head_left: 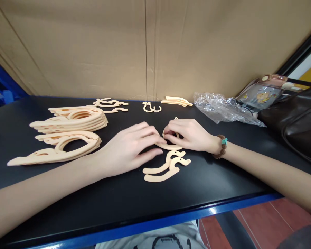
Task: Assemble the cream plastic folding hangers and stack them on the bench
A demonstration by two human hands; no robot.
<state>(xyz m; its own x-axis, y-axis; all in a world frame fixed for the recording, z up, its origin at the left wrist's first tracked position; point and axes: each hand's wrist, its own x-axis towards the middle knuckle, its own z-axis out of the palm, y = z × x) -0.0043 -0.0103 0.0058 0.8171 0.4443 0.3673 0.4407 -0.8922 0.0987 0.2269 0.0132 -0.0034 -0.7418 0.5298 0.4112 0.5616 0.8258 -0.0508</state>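
Observation:
Beige plastic hanger parts lie about on the black table. My left hand (134, 147) reaches in from the left, its fingertips and thumb around the near end of a curved hanger arm (172, 147). Across from it, my right hand (188, 135) pinches parts of the same piece, and its fingers partly hide the joint. The fingertips of both hands almost meet. Just in front lie two loose hanger arms (162, 177), side by side, each with a curved neck and a small hole.
To the left are two stacks of folded hangers (52, 157). Along the back lie more hanger arms (114, 103), small hooks (152, 108) and straight curved strips (176, 101). Crumpled clear plastic (225, 109), a decorated pouch (261, 97) and a dark leather bag (295, 121) sit at right.

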